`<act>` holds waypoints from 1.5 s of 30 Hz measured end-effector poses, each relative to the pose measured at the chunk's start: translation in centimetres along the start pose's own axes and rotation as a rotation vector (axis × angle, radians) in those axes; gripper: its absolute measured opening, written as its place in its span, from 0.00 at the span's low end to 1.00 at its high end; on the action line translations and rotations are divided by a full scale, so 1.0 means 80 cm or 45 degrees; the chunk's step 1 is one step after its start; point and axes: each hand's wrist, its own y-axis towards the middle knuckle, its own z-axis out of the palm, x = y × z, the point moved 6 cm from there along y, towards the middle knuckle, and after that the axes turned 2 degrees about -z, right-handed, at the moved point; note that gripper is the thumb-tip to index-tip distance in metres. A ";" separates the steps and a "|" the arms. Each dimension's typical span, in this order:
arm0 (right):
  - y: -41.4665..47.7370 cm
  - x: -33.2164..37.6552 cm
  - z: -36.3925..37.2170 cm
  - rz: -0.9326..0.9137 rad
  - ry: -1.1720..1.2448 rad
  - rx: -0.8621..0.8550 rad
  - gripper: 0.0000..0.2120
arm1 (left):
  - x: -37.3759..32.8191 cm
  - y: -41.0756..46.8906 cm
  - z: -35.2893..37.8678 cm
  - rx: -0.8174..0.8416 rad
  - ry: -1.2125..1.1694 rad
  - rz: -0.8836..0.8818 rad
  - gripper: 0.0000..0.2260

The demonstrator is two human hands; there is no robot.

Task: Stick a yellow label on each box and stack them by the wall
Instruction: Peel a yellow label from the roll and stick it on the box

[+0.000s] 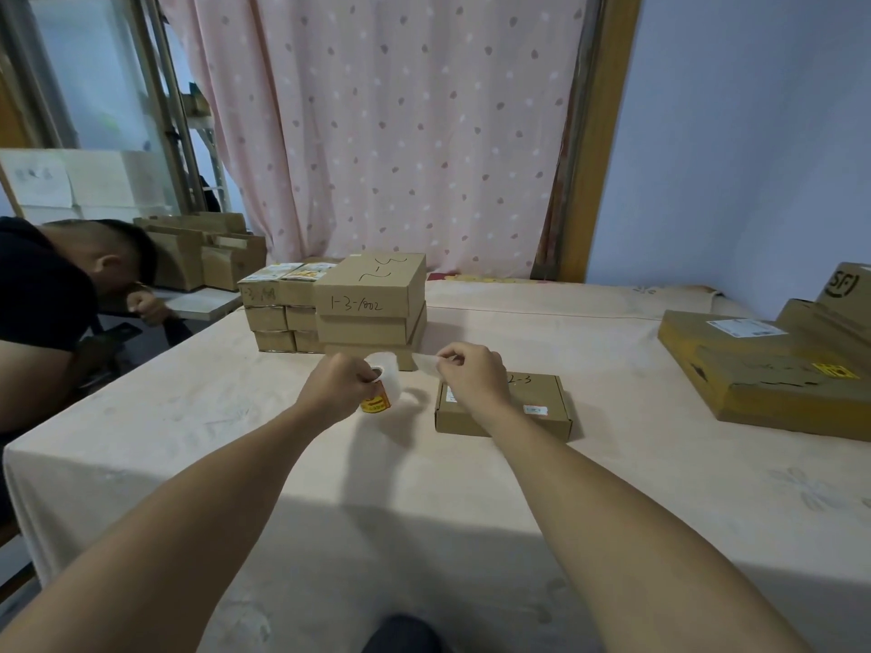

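My left hand [341,381] grips a roll of yellow labels [377,398] held above the table. A pale backing strip [405,358] arcs from the roll to my right hand [471,369], which pinches its free end. Just below my right hand a flat cardboard box [532,410] marked "2-3" lies on the table, with a small white sticker on its lid. Behind my hands stands a stack of cardboard boxes [372,301], the top one marked "1-3-002", with smaller boxes [278,318] stacked to its left.
A pink cloth covers the table [471,511]. Large flat cartons [773,369] with a yellow label lie at the right by the blue wall [754,157]. A person in black [56,285] leans in at the left edge. A pink curtain [391,124] hangs behind.
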 end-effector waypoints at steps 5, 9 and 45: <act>0.004 -0.021 -0.021 0.094 0.226 -0.062 0.06 | 0.010 0.001 0.014 0.028 0.193 0.018 0.06; 0.006 -0.037 -0.033 0.153 0.274 -0.059 0.08 | 0.004 -0.007 0.032 0.052 0.355 0.122 0.09; 0.014 -0.150 -0.128 0.276 0.027 -0.189 0.04 | -0.197 0.013 0.182 0.144 -0.004 0.429 0.11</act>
